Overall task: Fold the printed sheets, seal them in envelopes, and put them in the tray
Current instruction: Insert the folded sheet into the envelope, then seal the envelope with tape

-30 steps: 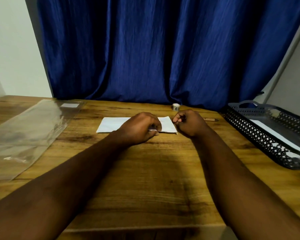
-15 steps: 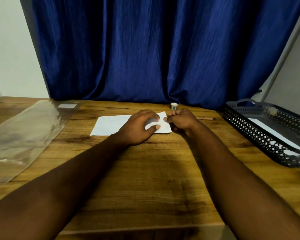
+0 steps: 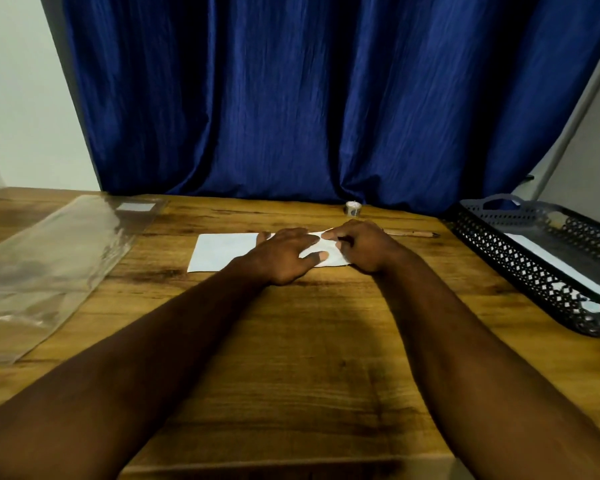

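A white envelope (image 3: 222, 252) lies flat on the wooden table (image 3: 291, 358) towards the back. My left hand (image 3: 284, 254) rests on its right half with the fingers spread and pressing down. My right hand (image 3: 364, 245) sits at the envelope's right end, fingers curled, pinching the paper edge there. The right end of the envelope is hidden under both hands. A dark perforated tray (image 3: 520, 258) stands at the right edge of the table with white paper (image 3: 548, 258) lying inside it.
A clear plastic sleeve (image 3: 49, 268) lies on the table's left side. A small roll of tape (image 3: 353, 208) stands near the blue curtain (image 3: 309, 98), and a pencil (image 3: 411, 233) lies right of my hands.
My left hand has opened from a fist to spread fingers pressing the envelope. My right hand has moved left onto the envelope's right end. The envelope has shifted slightly left.
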{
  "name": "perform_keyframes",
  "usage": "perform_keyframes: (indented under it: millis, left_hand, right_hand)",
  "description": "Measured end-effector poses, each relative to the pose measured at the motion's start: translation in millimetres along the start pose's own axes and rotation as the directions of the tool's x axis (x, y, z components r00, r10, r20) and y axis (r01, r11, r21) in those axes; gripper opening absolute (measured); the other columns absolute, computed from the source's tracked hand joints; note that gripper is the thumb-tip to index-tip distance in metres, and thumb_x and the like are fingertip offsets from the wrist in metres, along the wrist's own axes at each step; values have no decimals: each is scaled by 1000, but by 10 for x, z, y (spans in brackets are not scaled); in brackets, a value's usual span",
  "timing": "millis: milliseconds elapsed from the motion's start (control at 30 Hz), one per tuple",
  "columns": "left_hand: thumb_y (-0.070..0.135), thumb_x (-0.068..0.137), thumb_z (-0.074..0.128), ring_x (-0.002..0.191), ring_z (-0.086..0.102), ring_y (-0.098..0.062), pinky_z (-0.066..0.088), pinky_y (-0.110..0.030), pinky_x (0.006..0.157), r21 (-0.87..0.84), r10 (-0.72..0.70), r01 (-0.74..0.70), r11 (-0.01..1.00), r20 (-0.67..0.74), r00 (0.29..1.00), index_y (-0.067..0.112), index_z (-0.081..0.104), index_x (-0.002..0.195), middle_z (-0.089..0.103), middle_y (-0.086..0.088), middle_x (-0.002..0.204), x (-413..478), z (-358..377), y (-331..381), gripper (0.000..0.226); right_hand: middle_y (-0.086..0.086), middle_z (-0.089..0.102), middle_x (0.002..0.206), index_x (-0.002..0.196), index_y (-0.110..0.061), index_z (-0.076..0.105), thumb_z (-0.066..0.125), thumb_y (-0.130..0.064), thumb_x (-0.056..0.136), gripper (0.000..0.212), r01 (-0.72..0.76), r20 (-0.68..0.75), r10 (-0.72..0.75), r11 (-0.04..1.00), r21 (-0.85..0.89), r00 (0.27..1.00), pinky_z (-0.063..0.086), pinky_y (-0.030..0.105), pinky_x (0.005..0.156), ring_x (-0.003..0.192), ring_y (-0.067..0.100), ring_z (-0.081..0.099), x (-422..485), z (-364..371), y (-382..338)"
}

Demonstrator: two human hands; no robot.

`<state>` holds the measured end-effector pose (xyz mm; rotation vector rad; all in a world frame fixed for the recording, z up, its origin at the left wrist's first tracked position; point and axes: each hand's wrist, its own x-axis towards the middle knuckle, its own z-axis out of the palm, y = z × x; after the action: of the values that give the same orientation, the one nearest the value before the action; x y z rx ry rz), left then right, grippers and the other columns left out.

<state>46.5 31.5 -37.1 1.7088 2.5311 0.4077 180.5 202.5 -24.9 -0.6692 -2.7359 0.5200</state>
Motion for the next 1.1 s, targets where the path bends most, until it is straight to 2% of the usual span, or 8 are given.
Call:
perform_keyframes:
  millis: [100,167,467,600,700,833,967,1100]
  left_hand:
    - [76,101,28,160,12,-15,5,-60,126,19,8,-8,1000,7,1000,39,31,163,19,7,174,-12,-9,-3,72]
    - [79,99,26,161,9,-14,3,-60,126,29,15,-16,999,36,999,40,27,164,16,8,175,7,-16,1,77]
    - [81,97,27,161,3,-11,-1,-56,128,24,0,-2,1000,61,998,41,22,165,10,11,175,-14,-14,-26,79]
    - [81,97,27,161,4,-11,-1,-56,129,11,3,-3,1000,55,998,40,24,165,11,11,175,-35,-1,-14,79]
    - [80,98,27,160,12,-13,6,-55,129,21,20,-20,1000,-1,1000,38,32,163,20,9,174,-63,-31,-8,77]
    - [79,99,26,154,30,-16,21,-52,125,66,78,-72,995,-108,991,34,46,157,38,6,167,-86,-84,7,76]
    - [80,99,21,147,40,-15,29,-49,120,47,91,-86,995,-132,987,31,56,149,49,8,159,-71,-71,5,78]
    - [83,97,15,138,49,-13,33,-53,118,44,93,-86,995,-186,978,31,64,140,60,10,148,-14,-70,-34,83]
  right_hand:
    - [-11,41,168,151,-50,52,41,-31,109,47,-18,128,34,992,-122,991,15,63,127,157,25,30,0,-1,19]
    - [-14,24,175,161,-48,36,35,-33,112,51,-41,183,76,981,-190,980,4,64,129,162,21,15,-34,-20,-13]
    - [-12,-9,178,171,-33,1,15,-60,111,67,-171,221,234,947,-272,947,-3,63,127,165,18,-10,-119,73,-153]
    - [-9,3,179,170,-32,14,17,-57,112,63,-182,162,214,964,-192,963,-1,62,129,165,20,0,-125,87,-134]
    - [-1,43,167,155,-33,50,34,-54,110,52,-211,-98,211,977,14,972,26,61,125,153,26,38,-32,121,-53]
    - [4,62,144,144,-32,60,66,-43,93,52,-245,-297,277,960,138,914,51,48,109,130,28,59,170,45,19]
    - [9,58,143,150,-27,53,69,-41,94,60,-333,-274,316,943,-16,908,46,48,111,133,34,55,409,-18,-2]
    - [11,61,137,138,-21,59,65,-46,96,49,-416,-278,365,897,-150,889,39,52,111,130,33,55,644,-13,12]
